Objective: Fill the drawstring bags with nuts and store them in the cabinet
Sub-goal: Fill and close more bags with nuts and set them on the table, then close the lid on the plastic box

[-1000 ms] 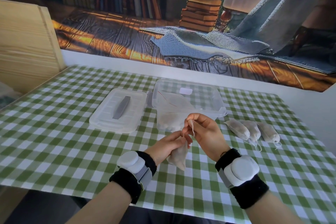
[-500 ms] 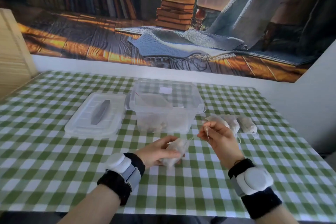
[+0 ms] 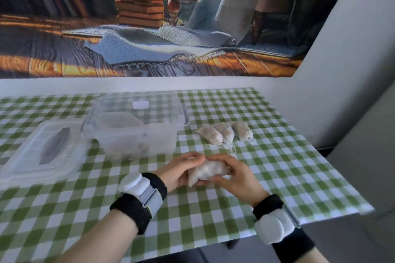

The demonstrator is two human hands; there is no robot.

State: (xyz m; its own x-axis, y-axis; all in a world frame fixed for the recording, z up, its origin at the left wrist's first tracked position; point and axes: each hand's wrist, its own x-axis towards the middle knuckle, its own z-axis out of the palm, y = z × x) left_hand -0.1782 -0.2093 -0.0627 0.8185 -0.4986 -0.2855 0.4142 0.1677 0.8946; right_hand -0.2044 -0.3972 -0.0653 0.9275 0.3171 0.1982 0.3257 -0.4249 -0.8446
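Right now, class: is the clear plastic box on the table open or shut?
Open. The box has no cover on its rim, and its lid lies flat on the tablecloth to its left.

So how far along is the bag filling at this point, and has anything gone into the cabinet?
Done: three filled bags lie side by side on the checked tablecloth, right of the clear container. In hand: a fourth bag, full-looking, is held between the left hand and right hand. Left: nothing is stored, as no cabinet is in view. The container lid is off.
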